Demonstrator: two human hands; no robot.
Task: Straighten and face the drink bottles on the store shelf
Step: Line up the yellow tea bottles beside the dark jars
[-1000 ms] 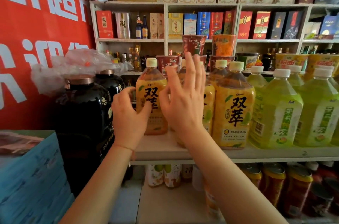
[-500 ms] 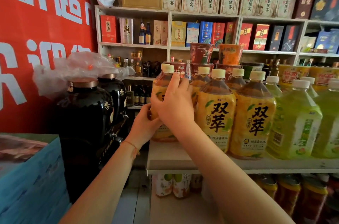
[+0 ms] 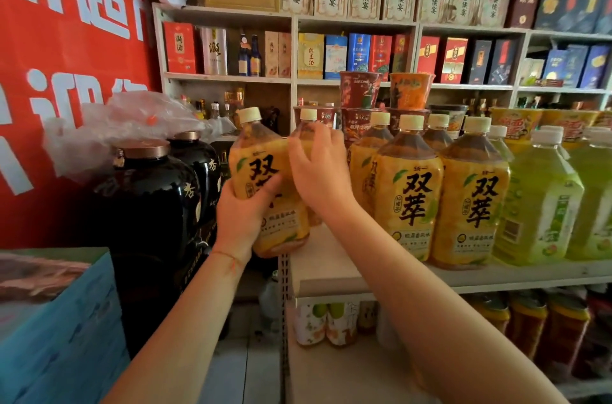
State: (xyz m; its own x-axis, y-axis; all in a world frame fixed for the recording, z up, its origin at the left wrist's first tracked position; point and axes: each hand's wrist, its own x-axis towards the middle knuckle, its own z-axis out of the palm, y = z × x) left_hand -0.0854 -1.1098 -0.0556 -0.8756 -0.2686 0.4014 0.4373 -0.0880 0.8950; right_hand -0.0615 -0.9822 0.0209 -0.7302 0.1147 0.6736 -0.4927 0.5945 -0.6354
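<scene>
At the shelf's point(image 3: 331, 274) left end, the left hand point(image 3: 241, 214) grips a tilted orange bottle point(image 3: 265, 178); the right hand point(image 3: 319, 171) wraps the bottle behind point(image 3: 306, 128). Best set the tilted one upright, label outward.

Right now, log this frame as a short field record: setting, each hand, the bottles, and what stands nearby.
setting: store shelf stocked with drinks
left hand: grips a tilted yellow tea bottle at the shelf's left end
right hand: curled over a second yellow bottle behind it
upright row: yellow bottles, labels facing forward
further right: green bottles
left of shelf: black jars
behind: cup noodles
task state: end bottle not yet upright
</scene>
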